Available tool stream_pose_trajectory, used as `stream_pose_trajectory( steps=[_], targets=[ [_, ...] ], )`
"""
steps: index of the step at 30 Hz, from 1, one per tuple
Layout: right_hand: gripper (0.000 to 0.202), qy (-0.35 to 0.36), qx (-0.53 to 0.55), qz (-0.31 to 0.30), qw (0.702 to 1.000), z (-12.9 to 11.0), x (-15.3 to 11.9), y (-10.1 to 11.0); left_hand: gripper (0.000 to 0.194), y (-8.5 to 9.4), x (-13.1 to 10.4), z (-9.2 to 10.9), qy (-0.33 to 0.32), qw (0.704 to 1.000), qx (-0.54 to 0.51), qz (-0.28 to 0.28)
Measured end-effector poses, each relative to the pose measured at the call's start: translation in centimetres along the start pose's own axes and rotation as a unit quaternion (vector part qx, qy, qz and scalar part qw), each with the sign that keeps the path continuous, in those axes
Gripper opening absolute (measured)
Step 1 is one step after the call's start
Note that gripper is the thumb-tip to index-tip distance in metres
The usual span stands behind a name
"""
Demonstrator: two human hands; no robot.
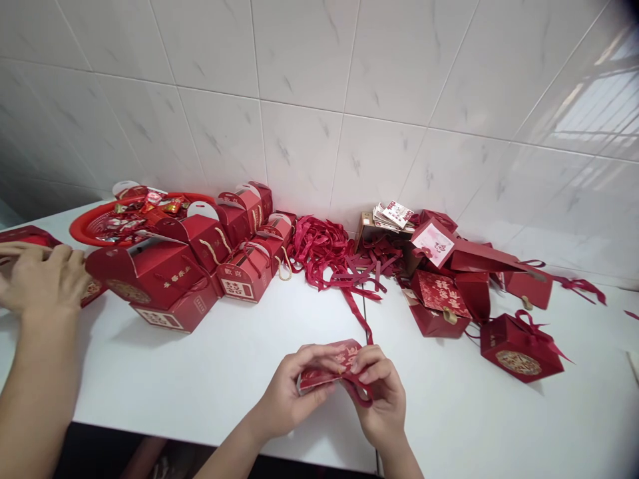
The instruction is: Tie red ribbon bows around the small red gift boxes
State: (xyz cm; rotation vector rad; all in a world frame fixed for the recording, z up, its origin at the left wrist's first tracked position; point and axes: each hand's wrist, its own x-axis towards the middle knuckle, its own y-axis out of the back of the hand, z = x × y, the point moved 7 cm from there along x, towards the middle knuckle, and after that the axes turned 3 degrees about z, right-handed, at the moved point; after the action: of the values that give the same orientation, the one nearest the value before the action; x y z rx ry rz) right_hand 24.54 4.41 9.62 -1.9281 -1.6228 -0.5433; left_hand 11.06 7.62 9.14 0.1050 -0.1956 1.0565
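Observation:
My left hand (293,386) is closed around the left side of a small red printed paper piece (344,356) with gold characters. It looks folded, and I cannot tell whether it is a card or a flattened gift box. My right hand (380,392) pinches its right side, together with a dark red ribbon (368,399) that loops under the fingers. Another strand of ribbon (362,318) runs up from the right hand to a tangled heap of red ribbons (322,246) near the wall. My fingers hide part of the paper piece.
Left, a co-worker's hand (47,276) is at a red box. Nearby are stacked red gift boxes (160,273) and a red basket (82,229) of candies. To the right lie opened boxes (439,299), a ribbon-tied box (522,349) and small cards (397,214). A tiled wall (299,60) stands behind.

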Motion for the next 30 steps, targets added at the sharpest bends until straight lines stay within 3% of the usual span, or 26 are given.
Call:
stream_pose_trajectory(
  steps=[7, 16, 23, 26, 30],
  targets=[
    [0.021, 0.008, -0.01, -0.012, 1.0, 0.0, -0.2, -0.2, 0.017, 0.4, 0.2, -0.1, -0.016, 0.999, -0.047, 0.018],
    [0.021, -0.039, -0.021, 0.028, 0.999, 0.7, -0.6, -0.1, 0.014, 0.2, 0.8, -0.8, -0.006, 0.993, -0.113, 0.018],
    [0.018, -0.061, -0.064, 0.064, 0.994, 1.4, -0.9, 0.8, 0.012, 0.1, 1.4, -1.0, -0.027, 0.997, -0.076, 0.011],
    [0.026, -0.08, -0.132, 0.018, 0.988, 1.5, -0.3, 1.7, 0.013, 0.2, 1.7, -0.8, -0.045, 0.997, -0.053, 0.024],
    [0.03, -0.104, -0.253, -0.113, 0.955, 0.5, 0.2, 2.9, 0.015, -1.1, 1.7, 0.1, -0.062, 0.996, -0.056, -0.014]
  ],
)
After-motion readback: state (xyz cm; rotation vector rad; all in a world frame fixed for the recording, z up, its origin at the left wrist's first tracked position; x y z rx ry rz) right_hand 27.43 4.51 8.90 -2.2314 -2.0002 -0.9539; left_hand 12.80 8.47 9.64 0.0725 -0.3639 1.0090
